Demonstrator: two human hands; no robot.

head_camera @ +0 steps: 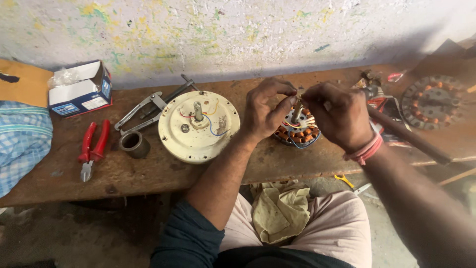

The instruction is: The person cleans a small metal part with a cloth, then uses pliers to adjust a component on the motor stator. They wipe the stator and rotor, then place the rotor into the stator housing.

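Observation:
A fan motor stator (299, 135) with copper windings and coloured wires sits on the rusty brown workbench (148, 173). My left hand (265, 110) and my right hand (337, 115) meet over its upright shaft, fingertips pinched together on something small at the shaft's top; what they pinch is hidden. A red thread band circles my right wrist. Left of my hands lies a cream round motor cover (198, 126) with a shaft and red, yellow and blue wires.
Red-handled pliers (91, 149), a metal ring (134, 144), a metal puller tool (148, 106) and a small cardboard box (82, 89) lie at left. A wooden-handled hammer (406, 134) and another wound stator (432, 101) are at right. A yellowish cloth (280, 211) lies on my lap.

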